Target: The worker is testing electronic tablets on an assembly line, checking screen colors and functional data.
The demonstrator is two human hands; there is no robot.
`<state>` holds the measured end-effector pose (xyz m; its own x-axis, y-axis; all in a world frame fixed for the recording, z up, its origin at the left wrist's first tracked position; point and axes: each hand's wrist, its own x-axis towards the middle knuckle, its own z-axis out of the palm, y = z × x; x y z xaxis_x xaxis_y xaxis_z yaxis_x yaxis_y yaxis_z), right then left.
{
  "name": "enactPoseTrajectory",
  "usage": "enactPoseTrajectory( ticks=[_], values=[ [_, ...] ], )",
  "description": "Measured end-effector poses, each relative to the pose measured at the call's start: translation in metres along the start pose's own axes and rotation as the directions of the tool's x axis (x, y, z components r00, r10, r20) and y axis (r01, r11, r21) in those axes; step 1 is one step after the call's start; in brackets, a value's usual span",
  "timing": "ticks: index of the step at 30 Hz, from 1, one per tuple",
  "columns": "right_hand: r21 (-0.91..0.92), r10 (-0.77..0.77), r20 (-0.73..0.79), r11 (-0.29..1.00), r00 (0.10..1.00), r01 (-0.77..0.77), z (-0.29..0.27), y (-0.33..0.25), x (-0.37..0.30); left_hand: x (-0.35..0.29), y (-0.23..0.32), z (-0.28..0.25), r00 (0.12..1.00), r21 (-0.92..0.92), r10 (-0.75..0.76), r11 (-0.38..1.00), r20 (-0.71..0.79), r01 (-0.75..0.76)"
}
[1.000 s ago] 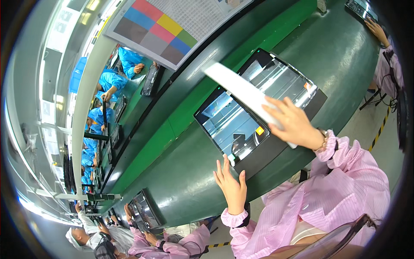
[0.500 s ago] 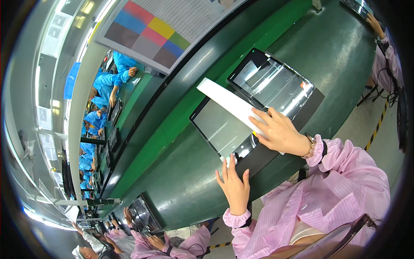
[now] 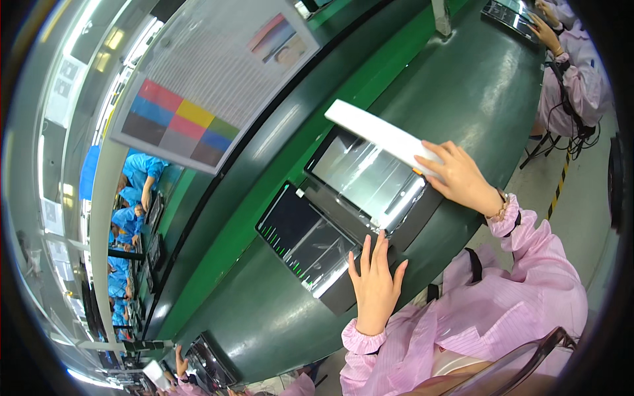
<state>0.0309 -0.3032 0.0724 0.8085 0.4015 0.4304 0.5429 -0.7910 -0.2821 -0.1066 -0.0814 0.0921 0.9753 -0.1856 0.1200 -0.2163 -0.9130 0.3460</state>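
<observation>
Two glossy flat panels with dark frames lie side by side on dark stands on the green table. The right panel (image 3: 360, 173) reflects pale light; the left panel (image 3: 290, 221) looks dark with green marks along its edge. My right hand (image 3: 459, 175) grips the near end of a long white slab (image 3: 380, 132), its thumb hidden beneath. The slab slants over the right panel's far right side; I cannot tell if they touch. My left hand (image 3: 374, 284) is open, fingers spread, with its fingertips at the right panel's near left corner.
A chart board (image 3: 191, 79) with coloured squares hangs beyond the green table (image 3: 449, 86). Co-workers in pink handle panels at the far right (image 3: 512, 20) and lower left (image 3: 211, 360). People in blue (image 3: 142, 175) work along another line. A metal post (image 3: 441, 16) stands on the far edge.
The whole view has shifted, so both panels appear lower and further left. My hands and the white slab have moved right, from the left panel to the right one.
</observation>
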Motion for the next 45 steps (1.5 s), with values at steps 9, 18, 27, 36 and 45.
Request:
enactPoseTrajectory(
  ticks=[9, 18, 27, 36, 45],
  values=[
    [0.023, -0.032, 0.005, 0.999, 0.999, 0.031, -0.001, 0.010, -0.004, 0.031, 0.006, 0.021, 1.000, 0.115, 0.019, 0.993, 0.017, -0.020],
    [0.096, 0.028, 0.093, 0.995, 0.995, -0.037, 0.006, 0.010, -0.007, -0.002, -0.068, -0.025, 0.969, 0.082, -0.219, 0.970, -0.113, 0.228],
    [0.080, 0.109, 0.079, 0.990, 0.991, -0.116, -0.001, 0.027, -0.009, -0.015, -0.179, -0.052, 0.929, 0.180, -0.260, 0.933, -0.263, 0.312],
    [-0.181, 0.049, -0.010, 0.982, 0.999, -0.050, -0.003, 0.042, 0.009, -0.009, -0.213, -0.043, 0.907, 0.136, -0.374, 0.906, -0.193, 0.402],
    [0.362, -0.420, 0.127, 0.863, 0.899, 0.352, 0.031, -0.019, 0.104, -0.023, -0.217, -0.030, 0.846, -0.455, -0.486, 0.817, -0.217, 0.353]
  ],
)
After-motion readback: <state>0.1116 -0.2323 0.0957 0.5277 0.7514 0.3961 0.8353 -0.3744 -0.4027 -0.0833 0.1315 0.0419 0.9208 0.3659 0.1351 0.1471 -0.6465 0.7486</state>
